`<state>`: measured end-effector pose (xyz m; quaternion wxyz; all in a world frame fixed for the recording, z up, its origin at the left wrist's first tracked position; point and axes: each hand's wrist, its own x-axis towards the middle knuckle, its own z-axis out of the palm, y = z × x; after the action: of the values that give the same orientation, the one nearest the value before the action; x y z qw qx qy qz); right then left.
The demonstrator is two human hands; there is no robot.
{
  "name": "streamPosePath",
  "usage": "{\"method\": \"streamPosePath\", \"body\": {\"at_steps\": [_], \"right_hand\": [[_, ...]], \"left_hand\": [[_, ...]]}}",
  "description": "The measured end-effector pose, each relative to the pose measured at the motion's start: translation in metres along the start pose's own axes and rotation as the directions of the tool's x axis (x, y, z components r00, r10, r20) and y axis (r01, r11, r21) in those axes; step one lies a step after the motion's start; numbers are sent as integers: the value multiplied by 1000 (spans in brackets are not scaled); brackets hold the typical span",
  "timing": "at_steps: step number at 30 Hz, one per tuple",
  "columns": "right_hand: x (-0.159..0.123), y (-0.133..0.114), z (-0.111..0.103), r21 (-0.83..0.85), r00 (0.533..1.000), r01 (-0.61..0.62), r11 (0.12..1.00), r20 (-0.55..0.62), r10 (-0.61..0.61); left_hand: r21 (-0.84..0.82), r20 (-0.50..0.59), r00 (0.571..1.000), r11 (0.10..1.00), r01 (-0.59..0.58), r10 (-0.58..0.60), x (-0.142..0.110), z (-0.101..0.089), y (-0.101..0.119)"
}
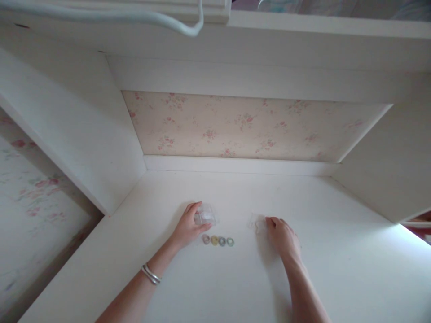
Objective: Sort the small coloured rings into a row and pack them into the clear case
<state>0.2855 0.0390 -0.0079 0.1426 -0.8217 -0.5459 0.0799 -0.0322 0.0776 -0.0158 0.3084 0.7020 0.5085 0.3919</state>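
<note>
My left hand point(190, 226) is curved around a small clear plastic box point(206, 216), thumb along its near side and fingers at the far left. To the right, my right hand point(283, 235) pinches the edge of a thin clear plastic piece point(257, 223); whether it is a lid or a wrapper I cannot tell. Between the hands and a little nearer to me, several small rings lie in a row on the white desk point(242, 287): a pinkish ring point(203, 239), a yellow ring point(212, 241), a blue-grey ring point(220, 241) and a pale green ring point(228, 242).
White side panels, the left panel point(77, 112) and the right panel point(380, 161), enclose the desk. Behind it is a flowered back wall point(229, 121), with a shelf point(262, 47) overhead. A white cable or tube point(134, 17) runs across the top left.
</note>
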Motion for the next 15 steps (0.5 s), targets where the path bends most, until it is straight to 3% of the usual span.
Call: {"method": "streamPosePath", "body": {"at_steps": [7, 15], "right_hand": [[-2, 8, -9, -19, 999, 28, 999, 43, -27], [1, 14, -6, -41, 1000, 12, 999, 5, -12]], "left_hand": [[179, 84, 996, 982, -55, 41, 1, 1, 0], [275, 163, 986, 958, -84, 40, 4, 1, 3]]}}
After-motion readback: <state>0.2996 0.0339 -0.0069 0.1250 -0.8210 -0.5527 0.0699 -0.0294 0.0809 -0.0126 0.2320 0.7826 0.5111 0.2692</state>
